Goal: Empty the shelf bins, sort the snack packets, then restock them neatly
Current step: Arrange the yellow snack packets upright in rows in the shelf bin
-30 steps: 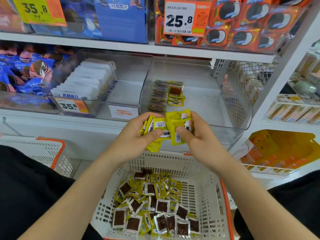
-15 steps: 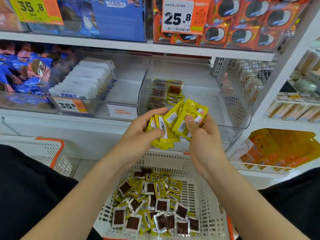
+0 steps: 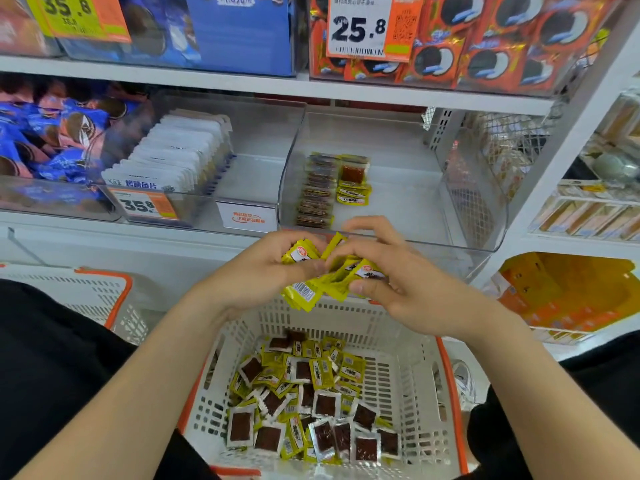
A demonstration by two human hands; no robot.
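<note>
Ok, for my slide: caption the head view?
Over a white basket of packets, left hand and right hand hold yellow snack packets, facing a partly stocked clear bin.

Glossy yellow snack packets [image 3: 304, 293], their thin plastic film crinkled and catching the light, sit above an orange-rimmed basket [image 3: 408, 344] of white moulded plastic, its slotted walls smooth and matt. The loose packets [image 3: 304, 403] inside it show shiny clear windows with silvery, serrated foil edges. The shelf bin [image 3: 467, 188] is hard, transparent plastic, smooth and reflective. Beside it stand matt white pouches [image 3: 180, 150]. The shelf board [image 3: 207, 84] looks smooth and white-coated. The price tag [image 3: 360, 26] is printed paper, and the orange biscuit wrappers [image 3: 502, 53] are glossy film.
</note>
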